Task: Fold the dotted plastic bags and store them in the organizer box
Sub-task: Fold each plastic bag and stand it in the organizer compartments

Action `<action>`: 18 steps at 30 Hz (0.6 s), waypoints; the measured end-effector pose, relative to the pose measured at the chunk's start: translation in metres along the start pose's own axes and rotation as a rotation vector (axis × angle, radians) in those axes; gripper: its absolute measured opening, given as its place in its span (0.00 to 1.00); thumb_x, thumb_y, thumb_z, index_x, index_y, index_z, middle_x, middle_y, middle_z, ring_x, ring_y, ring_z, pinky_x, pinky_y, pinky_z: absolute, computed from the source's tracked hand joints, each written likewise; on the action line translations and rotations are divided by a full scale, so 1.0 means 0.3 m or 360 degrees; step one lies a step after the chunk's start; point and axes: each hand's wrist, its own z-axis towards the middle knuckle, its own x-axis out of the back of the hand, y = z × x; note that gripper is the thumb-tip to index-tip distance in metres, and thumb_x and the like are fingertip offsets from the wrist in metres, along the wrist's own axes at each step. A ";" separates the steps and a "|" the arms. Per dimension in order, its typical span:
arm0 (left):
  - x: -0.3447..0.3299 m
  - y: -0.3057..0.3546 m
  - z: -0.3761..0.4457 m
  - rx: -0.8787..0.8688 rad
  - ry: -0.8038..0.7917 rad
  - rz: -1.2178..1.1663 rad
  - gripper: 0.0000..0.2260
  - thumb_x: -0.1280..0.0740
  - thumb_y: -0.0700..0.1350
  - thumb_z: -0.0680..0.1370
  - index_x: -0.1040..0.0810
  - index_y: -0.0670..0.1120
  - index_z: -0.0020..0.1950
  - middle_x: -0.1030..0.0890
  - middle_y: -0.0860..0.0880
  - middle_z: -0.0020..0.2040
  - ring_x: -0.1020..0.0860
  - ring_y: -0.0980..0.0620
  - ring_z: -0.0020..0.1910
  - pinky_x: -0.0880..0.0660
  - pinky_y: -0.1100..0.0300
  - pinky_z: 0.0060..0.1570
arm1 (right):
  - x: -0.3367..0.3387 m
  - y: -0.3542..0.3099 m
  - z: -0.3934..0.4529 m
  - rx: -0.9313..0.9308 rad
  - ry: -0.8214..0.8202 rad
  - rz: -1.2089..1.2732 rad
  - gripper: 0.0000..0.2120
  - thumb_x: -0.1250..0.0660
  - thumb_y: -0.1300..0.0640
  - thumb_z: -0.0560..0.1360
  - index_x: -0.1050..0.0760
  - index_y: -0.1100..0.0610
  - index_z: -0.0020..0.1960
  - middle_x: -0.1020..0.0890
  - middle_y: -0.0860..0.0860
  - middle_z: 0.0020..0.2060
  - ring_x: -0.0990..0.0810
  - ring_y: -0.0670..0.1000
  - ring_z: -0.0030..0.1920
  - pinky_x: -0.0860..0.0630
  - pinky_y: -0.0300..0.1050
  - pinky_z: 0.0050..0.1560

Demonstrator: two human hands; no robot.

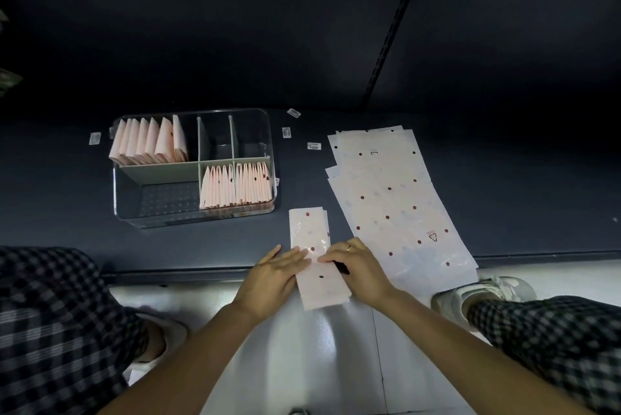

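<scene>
At the far left, a clear plastic organizer box with pale green dividers [272, 159] is sitting on the dark blue shelf surface [215, 246]. Its back-left compartment is holding a row of folded pink bags [149, 142] standing on edge, and its front-right compartment is holding a second row of folded pink bags [237, 186]. The front-left and the two small back-right compartments are looking empty. A few small white label stickers [314, 146] are lying on the shelf near the box.

Moving right, the left hand [268, 277] is pressing flat on the left edge of a long, narrow folded strip of translucent pink plastic bag with dark red dots [311, 233], its fingers straight and lying together. The strip is lying just in front of the box and reaching over the shelf's front edge toward the person. The right hand [359, 266], wearing a ring, is resting on the strip's right side with its fingers bent down onto the plastic; whether they are pinching an edge cannot be told.

Further right, a stack of flat, unfolded dotted plastic bags [396, 199] is lying well apart from the box, waiting.

The step in hand is probably creasing the lengthwise fold. The next move is likely calling for folding the strip end over end into a compact packet, keeping the slippery layers pinned so that they are not sliding, then standing it in a compartment.
</scene>
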 end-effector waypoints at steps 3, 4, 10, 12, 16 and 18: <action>0.012 -0.013 -0.018 -0.0165 0.0024 0.0232 0.18 0.27 0.41 0.72 0.21 0.48 0.62 0.24 0.49 0.65 0.25 0.49 0.64 0.35 0.38 0.64 | -0.006 -0.009 0.012 0.0011 0.0102 0.0056 0.13 0.30 0.68 0.71 0.17 0.57 0.53 0.18 0.55 0.51 0.27 0.51 0.53 0.37 0.26 0.52; 0.015 -0.018 -0.022 -0.0191 0.0047 0.0301 0.19 0.25 0.42 0.71 0.21 0.48 0.61 0.23 0.49 0.64 0.24 0.48 0.63 0.32 0.37 0.61 | -0.006 -0.011 0.014 0.0030 0.0128 0.0059 0.13 0.30 0.68 0.70 0.17 0.58 0.52 0.18 0.55 0.50 0.28 0.48 0.52 0.39 0.23 0.51; 0.010 -0.053 -0.043 -0.0159 0.0100 0.0634 0.22 0.29 0.52 0.72 0.23 0.47 0.65 0.24 0.49 0.65 0.24 0.50 0.63 0.29 0.42 0.61 | -0.012 -0.001 -0.004 0.0304 0.0205 -0.0127 0.15 0.23 0.69 0.61 0.15 0.56 0.44 0.16 0.51 0.44 0.25 0.47 0.45 0.31 0.29 0.47; 0.021 -0.061 -0.047 -0.0171 -0.0010 0.0744 0.27 0.27 0.55 0.70 0.25 0.50 0.67 0.25 0.50 0.67 0.26 0.49 0.65 0.29 0.42 0.62 | -0.023 0.008 -0.014 0.0342 0.0223 -0.0179 0.15 0.22 0.67 0.60 0.15 0.54 0.44 0.16 0.50 0.45 0.26 0.47 0.46 0.29 0.32 0.47; 0.042 -0.072 -0.045 -0.0221 -0.0103 0.0832 0.28 0.29 0.59 0.71 0.30 0.58 0.70 0.30 0.49 0.70 0.29 0.46 0.68 0.31 0.42 0.63 | -0.029 0.012 -0.016 0.0342 0.0228 -0.0193 0.15 0.22 0.67 0.61 0.15 0.54 0.44 0.16 0.50 0.46 0.24 0.48 0.45 0.25 0.37 0.47; 0.054 -0.067 -0.038 -0.0200 -0.0084 0.0759 0.28 0.27 0.58 0.69 0.27 0.58 0.68 0.28 0.48 0.69 0.28 0.45 0.67 0.30 0.41 0.62 | -0.026 0.009 -0.015 0.0263 0.0189 -0.0136 0.14 0.24 0.68 0.63 0.15 0.54 0.45 0.16 0.51 0.47 0.22 0.52 0.46 0.25 0.38 0.49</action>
